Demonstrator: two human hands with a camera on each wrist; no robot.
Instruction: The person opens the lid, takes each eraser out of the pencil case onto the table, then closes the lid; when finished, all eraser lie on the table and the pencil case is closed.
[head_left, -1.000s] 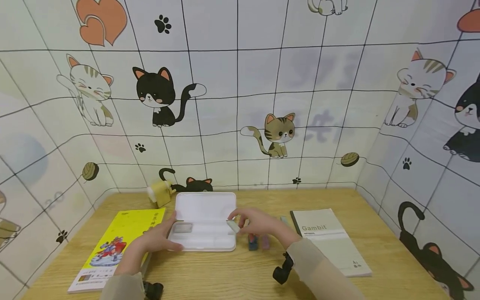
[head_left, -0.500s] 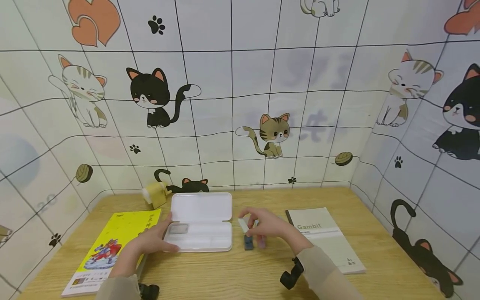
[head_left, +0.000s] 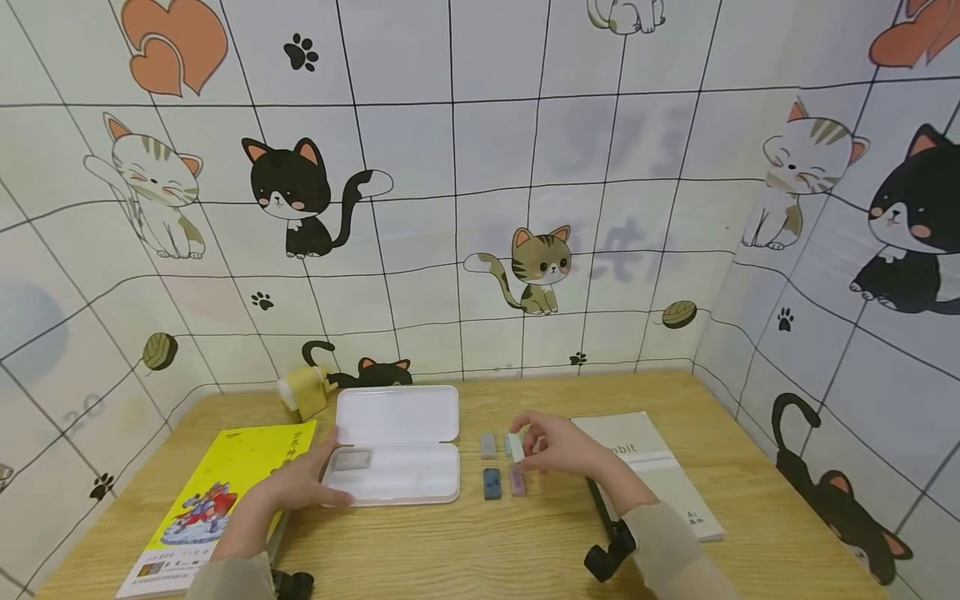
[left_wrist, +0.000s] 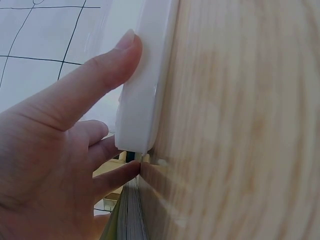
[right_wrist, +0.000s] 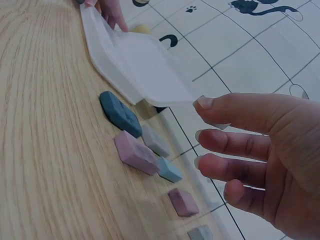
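An open white pencil case (head_left: 438, 475) lies on the table with its lid tipped back. My left hand (head_left: 300, 483) holds its left end, the thumb along the near side and fingers at the end and behind. A small greyish block (head_left: 352, 459) lies in the case's left part. To the right, my right hand (head_left: 562, 443) pinches a pale eraser (head_left: 516, 447) between thumb and fingers, just above the others. On the table below are a dark blue eraser (right_wrist: 120, 114), a purple eraser (right_wrist: 135, 152), a grey eraser (right_wrist: 155, 140) and a light blue eraser (right_wrist: 170, 170).
Farther along the row are a pink eraser (right_wrist: 182, 202) and a greyish one. A yellow book (head_left: 225, 492) lies left, partly under my left forearm. A notebook (head_left: 667, 475) lies right, under my right forearm. A yellow pencil sharpener-like object (head_left: 306, 393) stands at the back left.
My right hand has moved right, away from the pencil case, carrying the pale eraser over the other erasers. My left hand stays at the case. The head view has shifted slightly.
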